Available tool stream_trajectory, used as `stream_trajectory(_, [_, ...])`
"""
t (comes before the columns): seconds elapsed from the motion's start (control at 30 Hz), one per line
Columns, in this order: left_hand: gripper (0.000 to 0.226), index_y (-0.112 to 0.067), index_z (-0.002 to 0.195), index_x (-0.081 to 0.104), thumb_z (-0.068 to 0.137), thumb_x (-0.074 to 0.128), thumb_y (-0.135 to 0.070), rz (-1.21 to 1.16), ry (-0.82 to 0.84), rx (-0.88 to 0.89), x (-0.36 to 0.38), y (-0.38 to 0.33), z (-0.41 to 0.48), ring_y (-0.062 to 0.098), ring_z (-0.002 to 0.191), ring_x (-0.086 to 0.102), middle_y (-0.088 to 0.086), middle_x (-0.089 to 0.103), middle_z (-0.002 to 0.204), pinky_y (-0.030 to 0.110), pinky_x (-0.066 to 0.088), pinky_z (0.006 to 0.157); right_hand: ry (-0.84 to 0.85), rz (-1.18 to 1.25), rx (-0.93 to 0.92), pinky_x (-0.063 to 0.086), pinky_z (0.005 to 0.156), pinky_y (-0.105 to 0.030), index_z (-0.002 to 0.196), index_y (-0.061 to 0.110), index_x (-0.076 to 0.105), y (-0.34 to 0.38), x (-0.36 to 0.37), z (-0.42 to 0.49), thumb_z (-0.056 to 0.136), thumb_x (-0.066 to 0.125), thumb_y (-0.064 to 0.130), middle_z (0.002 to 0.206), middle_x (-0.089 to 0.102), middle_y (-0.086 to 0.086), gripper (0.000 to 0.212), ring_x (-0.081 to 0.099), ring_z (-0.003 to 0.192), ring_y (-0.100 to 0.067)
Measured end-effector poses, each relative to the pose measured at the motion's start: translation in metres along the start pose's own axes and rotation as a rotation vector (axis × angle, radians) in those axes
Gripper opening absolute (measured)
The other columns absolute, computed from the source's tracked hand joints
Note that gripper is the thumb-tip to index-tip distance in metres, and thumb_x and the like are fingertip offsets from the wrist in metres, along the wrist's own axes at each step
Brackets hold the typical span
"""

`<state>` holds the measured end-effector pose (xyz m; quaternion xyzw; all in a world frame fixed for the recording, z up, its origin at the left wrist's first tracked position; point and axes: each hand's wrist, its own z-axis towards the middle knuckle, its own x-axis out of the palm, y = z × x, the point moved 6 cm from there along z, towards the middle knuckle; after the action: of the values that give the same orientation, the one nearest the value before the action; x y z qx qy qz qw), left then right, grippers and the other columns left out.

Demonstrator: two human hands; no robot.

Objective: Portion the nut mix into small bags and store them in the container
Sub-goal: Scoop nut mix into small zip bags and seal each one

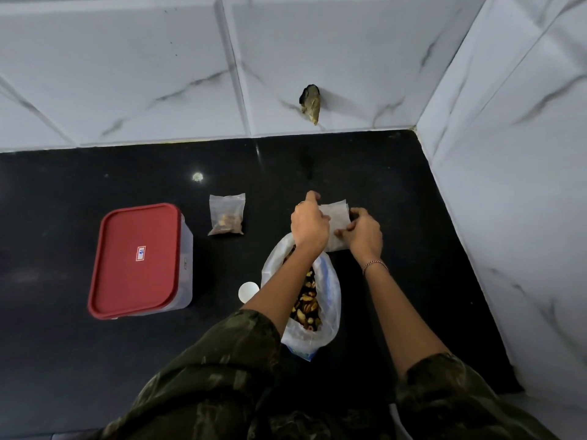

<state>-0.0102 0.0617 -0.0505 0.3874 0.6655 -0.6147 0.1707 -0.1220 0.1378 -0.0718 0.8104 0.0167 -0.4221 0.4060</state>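
Nuts (307, 300) sit in the big bag (330, 300) mid-frame. Your left hand (309, 224) and right hand (363, 231) pinch a small bag (337, 222) above it.

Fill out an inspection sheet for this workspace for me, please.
Surface: glossy black countertop.
Job's things: container, red lid on; filled bag beside it; nut mix bag open beneath the forearms; small bag held.
Clutter: white round object beside nut mix bag, partly hidden.
Hands: left hand and right hand pinch the small bag.
Cables: nothing seen.
Surroundings: marbled wall tiles, one with a hole.
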Motion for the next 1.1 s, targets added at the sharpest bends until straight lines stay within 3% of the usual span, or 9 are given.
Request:
stream_trajectory(0.13, [0.043, -0.016, 0.128, 0.053, 0.088, 0.062, -0.002, -0.114, -0.009, 0.033, -0.004, -0.002, 0.002, 0.013, 0.091, 0.063, 0.0, 0.067, 0.091, 0.025, 0.051, 0.075, 0.034, 0.068, 0.036, 0.045, 0.089, -0.034, 0.132, 0.015, 0.047, -0.003, -0.004, 0.007, 0.083, 0.07, 0.023, 0.118, 0.058, -0.006, 0.055, 0.056, 0.11, -0.02])
stream_trajectory(0.27, [0.038, -0.013, 0.12, 0.058, 0.085, 0.068, -0.004, -0.265, -0.022, 0.095, -0.016, -0.006, 0.002, 0.011, 0.086, 0.064, 0.002, 0.067, 0.09, 0.022, 0.052, 0.08, 0.067, 0.239, 0.047, 0.047, 0.093, -0.037, 0.122, 0.016, 0.058, 0.0, -0.015, 0.009, 0.084, 0.067, 0.034, 0.124, 0.054, -0.007, 0.043, 0.054, 0.109, -0.019])
stream_trajectory(0.43, [0.032, -0.016, 0.099, 0.055, 0.077, 0.077, -0.008, -0.445, -0.023, 0.11, -0.045, -0.009, -0.001, 0.006, 0.074, 0.064, 0.001, 0.067, 0.081, 0.013, 0.052, 0.067, 0.178, 0.501, 0.022, 0.042, 0.064, -0.019, 0.114, 0.013, 0.062, 0.026, -0.031, -0.006, 0.09, 0.06, 0.028, 0.096, 0.061, 0.007, 0.028, 0.055, 0.083, -0.003])
stream_trajectory(0.53, [0.034, -0.014, 0.097, 0.053, 0.076, 0.079, -0.01, -0.499, -0.013, 0.106, -0.065, -0.008, -0.005, 0.003, 0.07, 0.063, -0.002, 0.065, 0.076, 0.013, 0.052, 0.064, 0.215, 0.568, -0.04, 0.046, 0.061, -0.017, 0.105, 0.015, 0.066, 0.043, -0.034, -0.018, 0.089, 0.063, 0.026, 0.092, 0.066, 0.007, 0.02, 0.061, 0.086, -0.005])
stream_trajectory(0.63, [0.035, -0.016, 0.094, 0.054, 0.073, 0.081, -0.012, -0.542, -0.008, 0.092, -0.085, 0.002, -0.008, 0.004, 0.069, 0.062, -0.004, 0.064, 0.073, 0.015, 0.053, 0.067, 0.2, 0.564, -0.104, 0.05, 0.075, -0.024, 0.09, 0.022, 0.069, 0.056, -0.032, -0.028, 0.084, 0.068, 0.028, 0.095, 0.068, 0.003, 0.009, 0.063, 0.091, -0.01])
stream_trajectory(0.73, [0.029, -0.02, 0.093, 0.059, 0.074, 0.081, -0.016, -0.566, 0.064, 0.082, -0.1, 0.014, -0.015, 0.008, 0.075, 0.065, -0.003, 0.066, 0.076, 0.02, 0.054, 0.071, 0.207, 0.558, -0.164, 0.046, 0.072, -0.021, 0.087, 0.022, 0.069, 0.069, -0.023, -0.041, 0.082, 0.069, 0.028, 0.09, 0.067, 0.003, 0.008, 0.06, 0.088, -0.009])
stream_trajectory(0.83, [0.016, -0.019, 0.091, 0.067, 0.086, 0.067, -0.034, -0.565, 0.219, 0.059, -0.114, 0.028, -0.026, 0.008, 0.075, 0.062, -0.003, 0.068, 0.079, 0.016, 0.048, 0.062, 0.246, 0.497, -0.214, 0.046, 0.075, -0.023, 0.089, 0.018, 0.068, 0.079, -0.01, -0.056, 0.081, 0.07, 0.027, 0.093, 0.067, 0.001, 0.013, 0.06, 0.092, -0.011])
stream_trajectory(0.93, [0.05, -0.005, 0.094, 0.073, 0.09, 0.053, -0.051, -0.533, 0.297, -0.023, -0.131, 0.046, -0.033, 0.009, 0.061, 0.056, 0.005, 0.065, 0.073, 0.018, 0.045, 0.056, 0.331, 0.369, -0.279, 0.05, 0.083, -0.03, 0.09, 0.015, 0.066, 0.089, 0.005, -0.065, 0.081, 0.07, 0.029, 0.098, 0.065, -0.003, 0.017, 0.059, 0.096, -0.015])
stream_trajectory(1.1, [0.009, -0.013, 0.088, 0.072, 0.09, 0.064, -0.016, -0.379, 0.349, 0.081, -0.151, 0.054, -0.042, 0.006, 0.061, 0.058, 0.0, 0.065, 0.075, 0.015, 0.049, 0.054, 0.426, 0.215, -0.406, 0.047, 0.091, -0.036, 0.091, 0.009, 0.07, 0.11, 0.023, -0.082, 0.08, 0.071, 0.029, 0.098, 0.06, -0.001, 0.022, 0.057, 0.098, -0.018])
